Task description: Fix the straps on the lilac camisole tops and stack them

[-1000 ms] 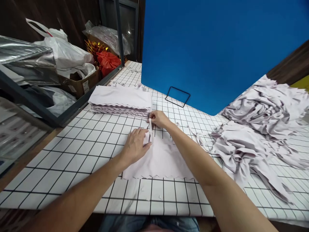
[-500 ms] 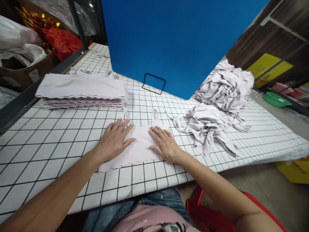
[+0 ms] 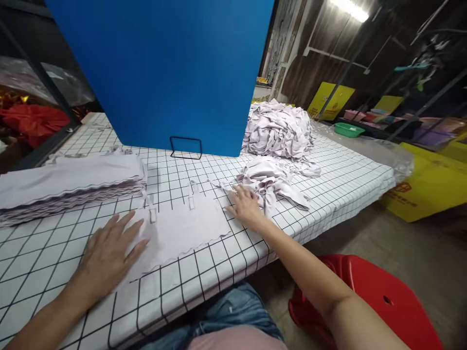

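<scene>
A pale pinkish fabric piece (image 3: 186, 226) lies flat on the checked tablecloth, two narrow strap loops on its far edge. My left hand (image 3: 111, 250) rests over its left end, fingers spread. Past the right end, my right hand (image 3: 247, 210) reaches to the near left side of a small crumpled fabric heap (image 3: 272, 177). Its fingers are apart and its fingertips meet the heap's edge; no cloth is visibly gripped. To the left, a neat stack of similar fabric pieces (image 3: 73, 177) has wavy edges facing me.
A large blue board (image 3: 164, 73) stands across the table's far side, a black wire stand (image 3: 186, 147) at its foot. Behind the small heap is a bigger fabric pile (image 3: 279, 129). A red stool (image 3: 383, 291) stands right of my legs, below the table edge.
The view has swung to the right. My right hand has left the flat fabric piece and moved right to the small heap. My left hand stays by the piece's left end.
</scene>
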`<state>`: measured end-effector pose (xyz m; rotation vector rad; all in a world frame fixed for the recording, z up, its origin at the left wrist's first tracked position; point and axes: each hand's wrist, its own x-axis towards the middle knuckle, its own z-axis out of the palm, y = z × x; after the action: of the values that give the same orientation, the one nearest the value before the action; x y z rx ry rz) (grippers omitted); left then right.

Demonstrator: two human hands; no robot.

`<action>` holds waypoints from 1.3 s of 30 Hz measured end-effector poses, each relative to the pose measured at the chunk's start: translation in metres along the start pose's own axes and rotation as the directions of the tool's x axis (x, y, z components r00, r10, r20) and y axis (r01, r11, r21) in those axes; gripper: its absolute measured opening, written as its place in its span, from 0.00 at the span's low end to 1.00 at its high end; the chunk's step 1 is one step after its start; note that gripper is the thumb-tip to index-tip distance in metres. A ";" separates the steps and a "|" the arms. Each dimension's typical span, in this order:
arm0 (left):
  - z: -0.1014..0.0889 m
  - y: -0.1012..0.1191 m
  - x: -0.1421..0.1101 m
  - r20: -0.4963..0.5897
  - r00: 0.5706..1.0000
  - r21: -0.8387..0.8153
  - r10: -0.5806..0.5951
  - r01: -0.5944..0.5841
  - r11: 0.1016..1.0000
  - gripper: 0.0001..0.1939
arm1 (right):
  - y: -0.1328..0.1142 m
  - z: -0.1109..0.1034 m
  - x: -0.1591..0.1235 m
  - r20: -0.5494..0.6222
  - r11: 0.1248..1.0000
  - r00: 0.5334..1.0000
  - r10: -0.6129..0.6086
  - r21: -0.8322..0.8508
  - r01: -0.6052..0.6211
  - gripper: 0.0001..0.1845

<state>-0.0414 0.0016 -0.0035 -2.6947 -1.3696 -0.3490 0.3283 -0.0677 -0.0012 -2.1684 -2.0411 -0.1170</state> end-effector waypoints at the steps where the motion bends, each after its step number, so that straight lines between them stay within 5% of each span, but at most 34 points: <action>1: -0.001 0.001 -0.001 -0.034 0.999 -0.007 0.004 -0.005 1.000 0.25 | 0.011 -0.003 0.003 -0.045 0.999 0.998 0.045 -0.020 -0.046 0.27; 4: -0.008 0.015 0.007 -0.111 0.993 -0.107 0.048 -0.060 0.992 0.22 | 0.038 -0.021 0.013 -0.095 0.995 0.990 0.100 -0.011 -0.102 0.13; 7: -0.022 0.047 0.030 -0.130 0.988 -0.346 0.080 -0.120 0.930 0.20 | 0.038 -0.048 0.022 -0.089 0.956 0.992 0.088 0.287 -0.059 0.12; 9: -0.032 0.076 0.046 -0.031 0.998 -0.537 0.058 -0.066 0.841 0.20 | 0.021 -0.072 0.025 -0.063 0.752 0.995 0.073 0.659 -0.014 0.11; 11: -0.040 0.107 0.060 0.108 0.992 -0.702 0.071 0.026 0.712 0.22 | -0.004 -0.097 0.026 -0.051 0.371 0.998 0.030 0.928 0.036 0.11; 14: -0.049 0.147 0.073 0.156 0.978 -0.887 0.136 0.078 0.454 0.30 | -0.045 -0.129 0.030 -0.108 -0.076 0.993 -0.054 0.992 0.104 0.11; 18: -0.054 0.166 0.075 0.294 0.913 -0.956 0.283 0.276 0.101 0.21 | -0.073 -0.146 0.042 -0.173 -0.291 0.984 -0.045 0.944 0.153 0.11; 21: -0.053 0.150 0.067 0.392 0.896 -0.911 0.207 0.410 -0.051 0.18 | -0.067 -0.137 0.050 -0.144 -0.351 0.988 0.054 0.923 0.154 0.10; 26: -0.048 0.103 0.051 0.486 0.873 -0.866 0.045 0.487 -0.109 0.15 | -0.028 -0.097 0.052 -0.038 -0.296 0.978 0.205 0.950 0.099 0.11; 28: -0.046 0.090 0.046 0.500 0.866 -0.857 0.016 0.497 -0.136 0.14 | -0.013 -0.078 0.050 -0.017 -0.113 0.974 0.225 0.993 0.043 0.11; 32: -0.041 0.077 0.043 0.489 0.872 -0.857 -0.033 0.473 -0.204 0.11 | 0.001 -0.052 0.040 -0.105 0.448 0.947 0.304 0.893 -0.044 0.10; 34: -0.037 0.074 0.044 0.486 0.872 -0.855 -0.056 0.461 -0.236 0.09 | -0.003 -0.048 0.031 -0.159 0.595 0.950 0.268 0.803 -0.034 0.10; 39: -0.031 0.075 0.049 0.480 0.874 -0.855 -0.077 0.446 -0.265 0.09 | -0.041 -0.057 0.001 -0.102 0.608 0.991 -0.091 0.782 0.136 0.10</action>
<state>0.0424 -0.0103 0.0400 -3.3146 -2.6356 -2.1878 0.2900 -0.0745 0.0573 -1.4396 -1.6980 0.6058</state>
